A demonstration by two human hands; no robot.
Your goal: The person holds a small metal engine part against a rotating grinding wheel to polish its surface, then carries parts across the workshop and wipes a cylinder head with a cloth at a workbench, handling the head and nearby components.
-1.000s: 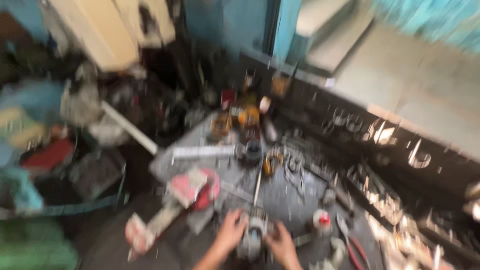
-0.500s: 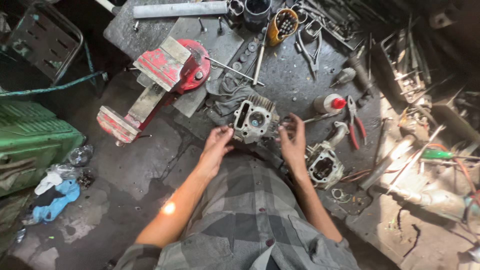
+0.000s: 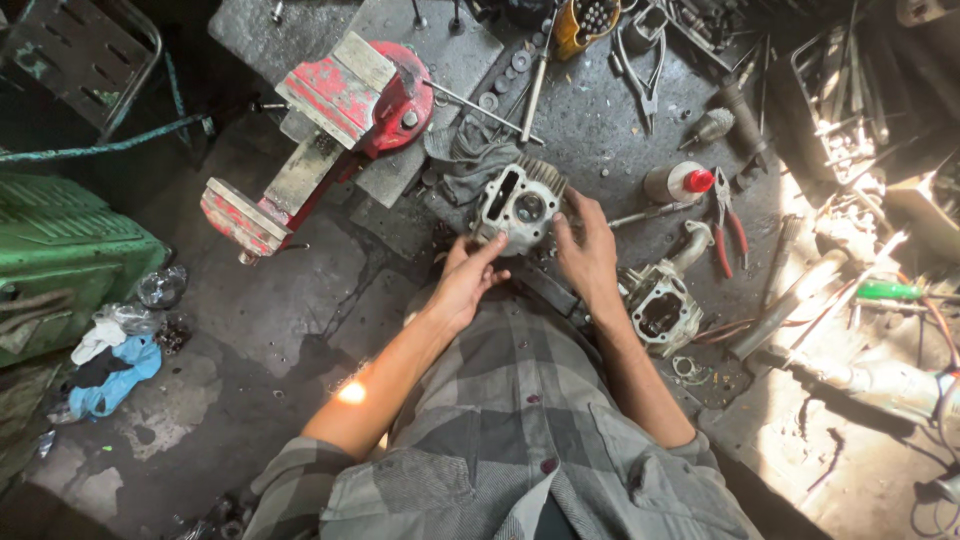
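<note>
Both hands grip a finned metal cylinder head (image 3: 518, 207) on the grimy workshop floor: the left hand (image 3: 468, 281) clamps its near lower edge, and the right hand (image 3: 588, 250) is closed on its right side. The head lies just beyond the person's knees, on a grey rag (image 3: 468, 160). Its machined face with the round chamber is turned up toward the camera, its fins point away toward the upper right, and its long axis seems to run from lower left to upper right. Grit from the floor could foul that open face (the rag covers little). A second engine casting (image 3: 660, 305) sits just right of the right hand, red-handled pliers (image 3: 728, 222) beyond it, and a red bench vise (image 3: 330, 125) is well to the left.
</note>
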